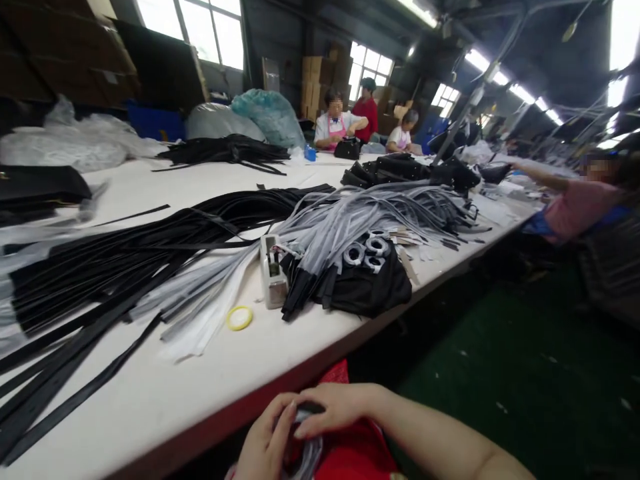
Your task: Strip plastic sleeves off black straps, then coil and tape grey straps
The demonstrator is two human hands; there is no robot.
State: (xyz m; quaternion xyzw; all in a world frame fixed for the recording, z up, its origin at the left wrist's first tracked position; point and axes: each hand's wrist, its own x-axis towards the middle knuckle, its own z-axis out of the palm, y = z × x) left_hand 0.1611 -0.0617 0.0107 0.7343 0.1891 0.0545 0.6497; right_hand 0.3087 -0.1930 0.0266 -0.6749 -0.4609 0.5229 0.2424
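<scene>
Low in the view, over my red-clad lap, my left hand (270, 433) and my right hand (336, 408) are closed around a coiled strap (313, 452). The coil looks grey with a black part near the top. Fingers of both hands meet over it and hide much of it. On the table beyond my hands lies a black bag piece (370, 290). Several small rolled grey straps (354, 255) rest on it. A yellow tape roll (239, 318) lies flat beside a white tape dispenser (273, 273).
Long black straps (150, 250) spread over the left of the white table (240, 383). A heap of grey plastic-covered straps (345, 217) lies mid-table. Farther back are black bags (390, 170) and plastic sacks (270, 113). Co-workers (337, 127) are along the table's far side and right.
</scene>
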